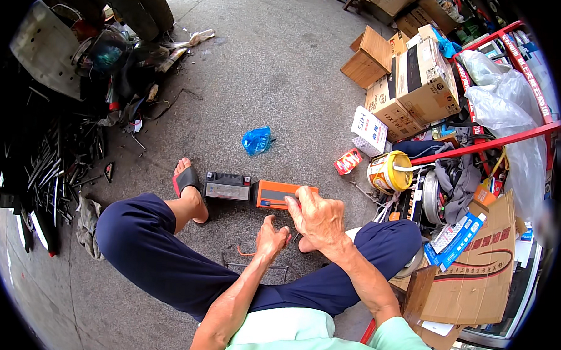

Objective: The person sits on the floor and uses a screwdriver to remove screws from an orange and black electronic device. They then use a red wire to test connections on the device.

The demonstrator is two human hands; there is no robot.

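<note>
My right hand (319, 217) is closed, fingers curled in, just over the near right part of an orange-cased battery (275, 188). What it grips, if anything, is hidden. My left hand (270, 239) is a little nearer to me, its fingers bent together by the thumb; anything in them is too small to make out. Along the orange battery's near edge shows a dark strip with a blue end (265, 203). Left of it lies a black battery (228, 188) with a grey label. Under my left forearm, thin metal rods (276, 268) rest on the ground.
A crumpled blue plastic bag (257, 140) lies beyond the batteries. At right stand a yellow bucket (389, 171), a red box (348, 161), cardboard boxes (416, 87) and a red metal frame (501, 142). Dark scrap parts (56, 159) and tyres (134, 6) fill the left side.
</note>
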